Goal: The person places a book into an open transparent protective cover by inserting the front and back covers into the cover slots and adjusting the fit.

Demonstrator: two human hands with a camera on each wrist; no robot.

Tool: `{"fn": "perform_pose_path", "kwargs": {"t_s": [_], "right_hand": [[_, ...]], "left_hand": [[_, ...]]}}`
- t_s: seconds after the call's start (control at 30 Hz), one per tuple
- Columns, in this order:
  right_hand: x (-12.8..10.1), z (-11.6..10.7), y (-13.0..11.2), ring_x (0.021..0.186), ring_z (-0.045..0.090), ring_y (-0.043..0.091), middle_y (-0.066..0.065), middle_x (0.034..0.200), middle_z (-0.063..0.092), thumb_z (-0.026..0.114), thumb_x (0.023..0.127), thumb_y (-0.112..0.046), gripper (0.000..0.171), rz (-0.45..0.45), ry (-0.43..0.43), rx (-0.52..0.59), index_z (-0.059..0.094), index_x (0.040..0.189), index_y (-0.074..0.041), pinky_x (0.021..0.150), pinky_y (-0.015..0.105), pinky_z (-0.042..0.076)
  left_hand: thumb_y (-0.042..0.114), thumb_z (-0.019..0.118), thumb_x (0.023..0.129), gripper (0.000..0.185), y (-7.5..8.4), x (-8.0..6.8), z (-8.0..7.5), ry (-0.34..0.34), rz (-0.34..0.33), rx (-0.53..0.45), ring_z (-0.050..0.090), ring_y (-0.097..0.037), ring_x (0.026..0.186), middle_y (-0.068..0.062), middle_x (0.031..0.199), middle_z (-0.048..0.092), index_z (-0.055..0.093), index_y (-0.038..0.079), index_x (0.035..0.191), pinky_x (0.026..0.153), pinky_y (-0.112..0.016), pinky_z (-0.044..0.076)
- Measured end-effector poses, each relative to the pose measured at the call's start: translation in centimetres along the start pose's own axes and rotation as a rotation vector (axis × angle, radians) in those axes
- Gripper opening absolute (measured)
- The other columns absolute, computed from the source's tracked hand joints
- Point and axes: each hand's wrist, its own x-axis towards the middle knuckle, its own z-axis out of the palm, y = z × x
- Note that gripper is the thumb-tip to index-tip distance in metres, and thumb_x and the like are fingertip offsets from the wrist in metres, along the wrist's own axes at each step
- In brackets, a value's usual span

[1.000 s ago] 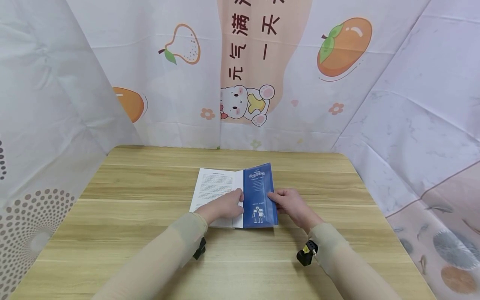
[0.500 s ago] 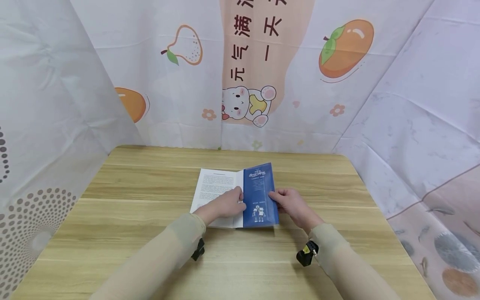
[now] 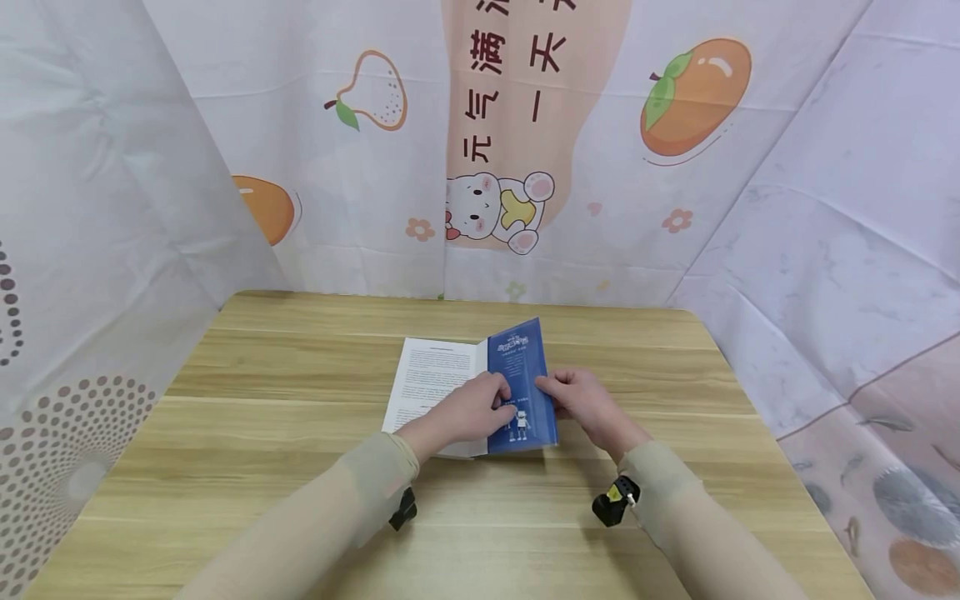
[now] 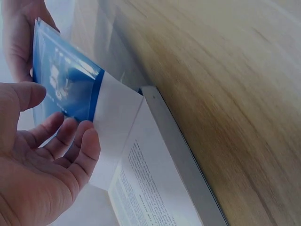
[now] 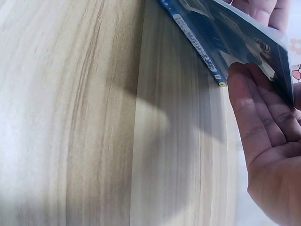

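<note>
A book lies open on the table, a white printed page at its left. The blue flap of its cover, with white lettering and small robot figures, stands tilted up at the right under glossy clear plastic. My right hand pinches the outer edge of that flap, thumb on the front and fingers behind it. Over the fold reaches my left hand, its fingers loosely bent by the flap's face; a gap shows between its thumb and fingers. The right wrist view shows the cover's blue outside and spine.
The wood-grain table extends on every side of the book. Behind it hangs a white curtain with fruit and cartoon prints, and more cloth hangs at both sides. A small black camera sits on the right wrist.
My left hand has moved right, from the page and fold onto the face of the blue flap. The flap tilts up slightly more, with my right hand still pinching its edge.
</note>
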Motion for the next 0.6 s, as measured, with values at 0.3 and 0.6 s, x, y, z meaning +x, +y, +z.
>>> {"fn": "perform_pose_path", "kwargs": {"t_s": [0.3,0.6], "right_hand": [[0.0,-0.4,-0.4,0.079,0.07,0.016,0.005,0.089,0.072,0.06,0.103,-0.031,0.034,-0.006,0.027,-0.008,0.062,0.082,-0.005,0.078,0.033,0.06],[-0.2,-0.2,-1.1,0.083,0.071,0.017,0.004,0.092,0.071,0.063,0.102,-0.037,0.036,-0.044,0.025,0.028,0.069,0.09,-0.004,0.083,0.035,0.059]], "left_hand": [[0.033,0.059,0.102,0.032,0.8,-0.1,0.0,0.0,0.01,-0.058,0.057,-0.014,0.086,-0.002,0.098,0.06,0.064,0.004,0.116,0.077,-0.029,0.05],[0.043,0.055,0.104,0.042,1.1,-0.2,-0.3,0.004,-0.024,-0.146,0.059,-0.015,0.088,-0.002,0.104,0.065,0.065,0.005,0.119,0.075,-0.03,0.051]]}}
